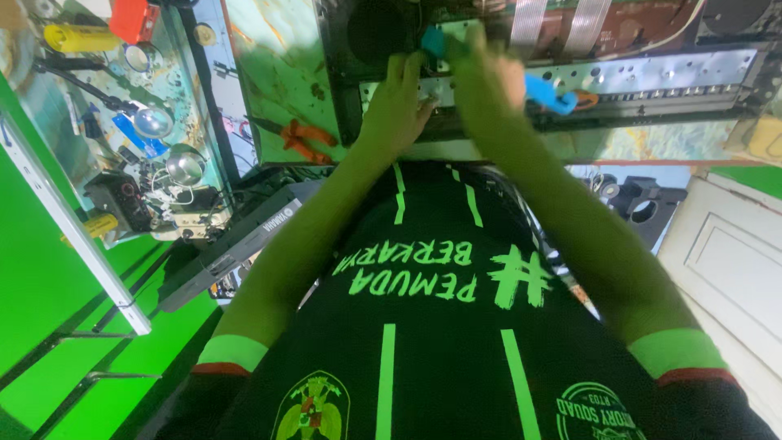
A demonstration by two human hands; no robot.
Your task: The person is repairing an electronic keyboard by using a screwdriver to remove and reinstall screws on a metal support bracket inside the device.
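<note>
The opened electronic chassis [652, 81] is lying on the workbench [285, 81] directly ahead of the person. The right hand [489, 73] is wrapping its fingers around a blue-handled tool [547, 94] over the metal rail, while the left hand [399, 102] is pressing onto the chassis edge, fingers curled; whether they are pinching anything cannot be told. Judging from this, bracing firmly is helping keep the tool steady. Orange-handled pliers [303, 140] are lying beside it.
</note>
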